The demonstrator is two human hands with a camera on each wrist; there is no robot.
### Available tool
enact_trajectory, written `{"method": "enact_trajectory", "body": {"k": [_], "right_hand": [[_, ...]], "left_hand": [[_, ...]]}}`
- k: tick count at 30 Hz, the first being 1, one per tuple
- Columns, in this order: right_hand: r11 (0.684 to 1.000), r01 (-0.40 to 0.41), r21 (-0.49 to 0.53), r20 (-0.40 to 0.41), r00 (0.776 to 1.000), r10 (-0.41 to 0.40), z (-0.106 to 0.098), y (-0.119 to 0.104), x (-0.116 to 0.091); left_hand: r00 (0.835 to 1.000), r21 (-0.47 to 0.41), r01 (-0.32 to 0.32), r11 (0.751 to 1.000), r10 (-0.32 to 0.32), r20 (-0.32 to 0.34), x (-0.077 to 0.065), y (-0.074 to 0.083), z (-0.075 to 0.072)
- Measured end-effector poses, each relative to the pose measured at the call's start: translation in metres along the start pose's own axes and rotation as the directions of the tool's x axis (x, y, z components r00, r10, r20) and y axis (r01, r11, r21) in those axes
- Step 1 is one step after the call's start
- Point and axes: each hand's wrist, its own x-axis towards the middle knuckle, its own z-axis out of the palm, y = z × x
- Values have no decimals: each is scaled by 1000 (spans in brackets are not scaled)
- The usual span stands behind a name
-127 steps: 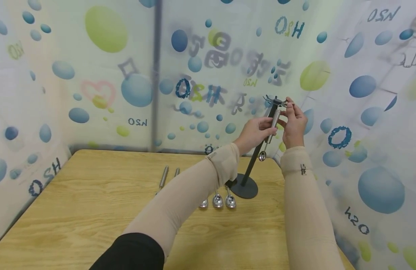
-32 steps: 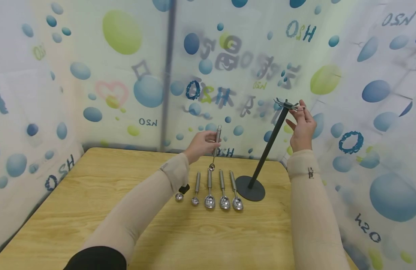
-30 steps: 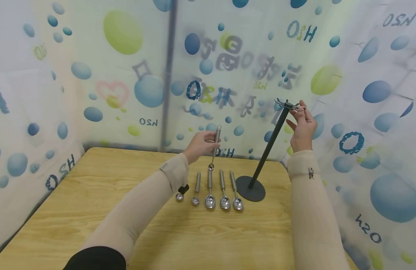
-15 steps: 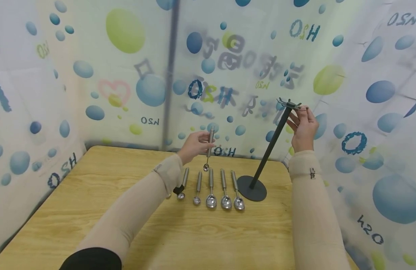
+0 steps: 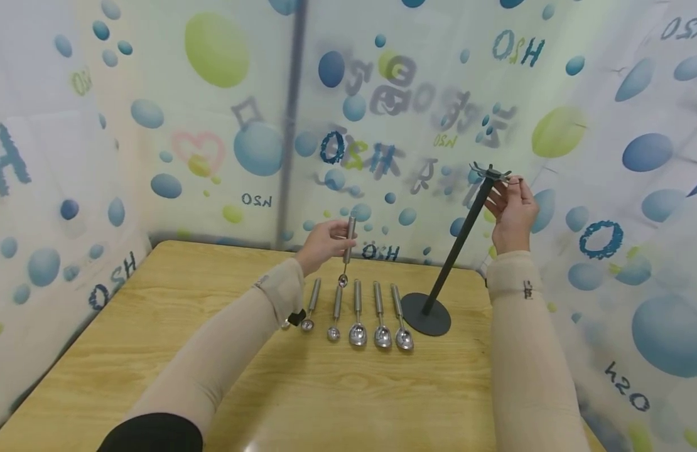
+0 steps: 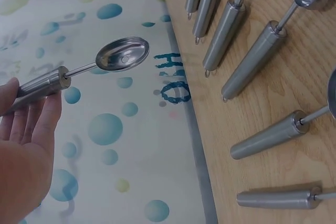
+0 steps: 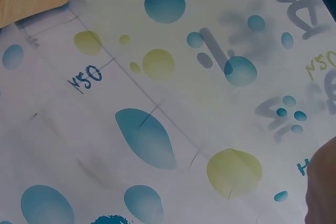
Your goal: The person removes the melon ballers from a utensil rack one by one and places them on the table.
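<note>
My left hand (image 5: 323,245) holds a small steel scoop (image 5: 350,235) by its handle, above the row on the table. Its oval bowl hangs downward in the head view; the left wrist view shows the bowl (image 6: 123,54) close up, beyond the fingers. At the right, my right hand (image 5: 517,220) pinches one hook at the top of a dark hook stand (image 5: 461,235). Beneath the left hand lie several steel scoops (image 5: 358,333), handles pointing away from me; my left forearm hides part of the leftmost ones. The right wrist view catches only a sliver of hand (image 7: 323,190).
The stand's round base (image 5: 426,314) sits on the wooden table (image 5: 348,402), right of the scoops. A patterned curtain (image 5: 258,207) closes off the back and sides. Bare wood lies in front of the row.
The left hand has carried the scoop left and down, away from the stand's hooks, and lately shifts only slightly. My right hand stays at the hook. The head view has turned a little left.
</note>
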Motion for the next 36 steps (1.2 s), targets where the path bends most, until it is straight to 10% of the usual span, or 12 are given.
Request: {"method": "enact_trajectory", "body": {"k": [36], "right_hand": [[998,-36,-50,-34,999,34,-2,-1,0]], "left_hand": [[995,126,67,990,-57,-80,-28,-41,-62]]}}
